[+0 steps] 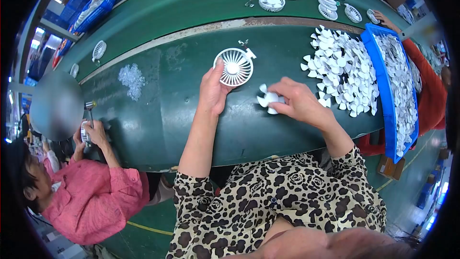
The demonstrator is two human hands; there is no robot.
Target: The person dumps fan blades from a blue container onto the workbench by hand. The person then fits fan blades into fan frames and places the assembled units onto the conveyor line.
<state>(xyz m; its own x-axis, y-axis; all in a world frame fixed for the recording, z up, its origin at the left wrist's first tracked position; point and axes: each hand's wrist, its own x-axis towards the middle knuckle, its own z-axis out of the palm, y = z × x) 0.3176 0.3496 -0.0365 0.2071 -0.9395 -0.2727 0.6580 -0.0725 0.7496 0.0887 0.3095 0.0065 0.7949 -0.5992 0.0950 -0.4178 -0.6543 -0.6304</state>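
Observation:
My left hand (213, 88) grips a round white fan housing (234, 67) by its lower left rim, thumb over the edge. The housing has radial ribs and a small white tab with a connector at its upper right. To its right, my right hand (299, 101) pinches a small white fan blade (270, 99) with several lobes; a gap separates blade and housing. A large pile of loose white fan blades (342, 69) lies to the right of my right hand on the green work surface (167, 115).
A blue tray (389, 100) of blades stands at the right, beside a person in red (431, 86). A co-worker in pink (96, 192) works at the left. Clear small parts (131, 82) lie at the left. Beyond a ledge, several white housings (272, 1) sit on the green belt (191, 0).

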